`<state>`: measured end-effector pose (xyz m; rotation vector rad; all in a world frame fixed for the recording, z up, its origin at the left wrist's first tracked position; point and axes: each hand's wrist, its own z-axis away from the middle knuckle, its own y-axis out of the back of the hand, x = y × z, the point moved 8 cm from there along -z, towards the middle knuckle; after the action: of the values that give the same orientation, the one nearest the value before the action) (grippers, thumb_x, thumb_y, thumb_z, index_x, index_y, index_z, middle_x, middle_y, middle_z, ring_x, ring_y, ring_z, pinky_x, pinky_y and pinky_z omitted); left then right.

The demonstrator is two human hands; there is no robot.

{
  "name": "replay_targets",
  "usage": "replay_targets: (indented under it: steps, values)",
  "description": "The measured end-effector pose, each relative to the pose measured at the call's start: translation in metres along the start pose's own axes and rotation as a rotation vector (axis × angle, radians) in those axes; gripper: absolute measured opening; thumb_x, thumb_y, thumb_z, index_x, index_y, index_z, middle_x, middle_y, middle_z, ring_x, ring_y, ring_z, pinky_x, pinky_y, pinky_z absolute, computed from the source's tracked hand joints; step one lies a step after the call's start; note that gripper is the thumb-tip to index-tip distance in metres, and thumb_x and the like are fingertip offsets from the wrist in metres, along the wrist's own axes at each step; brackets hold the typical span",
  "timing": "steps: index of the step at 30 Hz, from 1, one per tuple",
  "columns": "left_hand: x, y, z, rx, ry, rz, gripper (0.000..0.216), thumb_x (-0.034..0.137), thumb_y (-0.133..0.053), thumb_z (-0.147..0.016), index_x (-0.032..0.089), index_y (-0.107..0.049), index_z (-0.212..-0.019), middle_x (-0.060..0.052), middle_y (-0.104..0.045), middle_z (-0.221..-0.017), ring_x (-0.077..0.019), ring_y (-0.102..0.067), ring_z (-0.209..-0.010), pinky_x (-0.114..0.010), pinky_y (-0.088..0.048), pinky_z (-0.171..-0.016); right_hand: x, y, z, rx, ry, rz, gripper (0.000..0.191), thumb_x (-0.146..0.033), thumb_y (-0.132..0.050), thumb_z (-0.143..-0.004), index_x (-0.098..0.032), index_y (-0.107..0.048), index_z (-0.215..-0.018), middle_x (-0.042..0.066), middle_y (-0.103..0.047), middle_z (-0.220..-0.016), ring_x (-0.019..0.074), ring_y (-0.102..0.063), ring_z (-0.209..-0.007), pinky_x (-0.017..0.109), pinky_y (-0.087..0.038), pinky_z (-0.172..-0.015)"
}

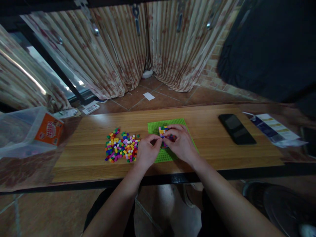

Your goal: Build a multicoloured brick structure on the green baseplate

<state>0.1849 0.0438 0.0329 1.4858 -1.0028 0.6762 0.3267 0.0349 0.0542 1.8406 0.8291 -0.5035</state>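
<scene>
A green studded baseplate (176, 124) lies on the wooden table (202, 148), with a small build of coloured bricks (163, 130) on it. My left hand (146, 152) and my right hand (181, 143) meet over the plate, fingers pinched together at the build. What the fingertips hold is too small to make out. A loose pile of small coloured bricks (121, 145) lies left of the plate, just beside my left hand.
A black phone (236, 128) lies on the table to the right, with a printed leaflet (274, 128) beyond it. A clear plastic tub (22, 131) with an orange label stands at the far left. Striped curtains (138, 49) hang behind the table.
</scene>
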Motion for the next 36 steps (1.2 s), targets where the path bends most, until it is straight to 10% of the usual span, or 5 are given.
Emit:
replay_targets:
  steps: [36]
  values:
    - [0.009, -0.005, 0.008, 0.085, -0.113, -0.171, 0.013, 0.020, -0.057, -0.086, 0.020, -0.068, -0.079, -0.002, -0.069, -0.077, -0.0158, -0.063, -0.073, -0.028, -0.047, -0.069, 0.008, 0.008, 0.003, 0.083, -0.060, -0.062, 0.013, -0.019, -0.060, -0.082, -0.026, -0.071, -0.078, 0.007, -0.067, -0.105, 0.0262, -0.061, -0.105, 0.052, -0.049, -0.096]
